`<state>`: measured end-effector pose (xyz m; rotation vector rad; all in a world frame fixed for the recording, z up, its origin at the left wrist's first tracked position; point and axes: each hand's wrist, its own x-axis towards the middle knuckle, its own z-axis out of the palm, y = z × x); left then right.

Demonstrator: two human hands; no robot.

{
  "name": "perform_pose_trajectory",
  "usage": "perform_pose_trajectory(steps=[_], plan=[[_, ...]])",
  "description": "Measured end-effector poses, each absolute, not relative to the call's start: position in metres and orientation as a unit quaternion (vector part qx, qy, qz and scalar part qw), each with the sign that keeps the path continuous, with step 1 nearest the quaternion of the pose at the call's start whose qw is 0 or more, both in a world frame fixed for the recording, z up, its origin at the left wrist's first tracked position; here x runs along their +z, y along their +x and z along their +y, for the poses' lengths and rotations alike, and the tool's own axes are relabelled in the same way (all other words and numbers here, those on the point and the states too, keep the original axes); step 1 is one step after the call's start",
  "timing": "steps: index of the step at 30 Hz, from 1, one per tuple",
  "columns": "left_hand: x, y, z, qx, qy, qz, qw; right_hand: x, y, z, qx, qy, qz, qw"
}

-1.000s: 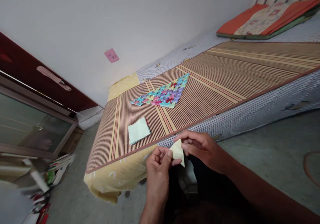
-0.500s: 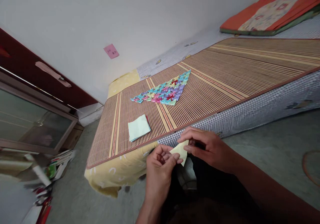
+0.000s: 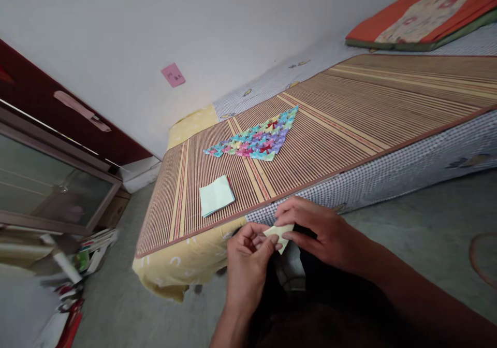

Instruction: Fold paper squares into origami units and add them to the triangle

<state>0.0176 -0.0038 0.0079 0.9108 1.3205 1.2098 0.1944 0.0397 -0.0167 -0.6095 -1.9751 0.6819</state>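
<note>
Both hands pinch a small pale yellow folded paper (image 3: 280,234) just in front of the bed's near edge. My left hand (image 3: 248,265) grips its left side with thumb and fingers closed. My right hand (image 3: 318,229) covers its upper right part, fingers pressed on it. On the striped bamboo mat (image 3: 349,125) lies a small stack of pale green square papers (image 3: 216,195). Further back on the mat rests a flat triangular patchwork of several coloured folded paper pieces (image 3: 258,141).
The bed (image 3: 388,177) has a checked sheet and a yellow cloth (image 3: 182,265) hanging at its near corner. Folded orange bedding (image 3: 423,19) lies at the far right. A dark red cabinet with glass (image 3: 50,172) stands left, clutter (image 3: 66,280) on the floor below it. A pink note (image 3: 173,74) sticks on the wall.
The yellow paper has been turned and pressed flatter between both hands, showing less of it. The hands have drawn closer together and slightly toward the bed edge.
</note>
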Motion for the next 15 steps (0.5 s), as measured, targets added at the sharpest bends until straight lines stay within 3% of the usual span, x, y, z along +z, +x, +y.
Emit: perform_pose_trajectory(steps=[15], plan=[[0.0039, 0.0184, -0.0045, 0.488, 0.417, 0.562, 0.521, -0.0106, 0.1989, 0.0371, 0.256, -0.258, -0.813, 0.455]])
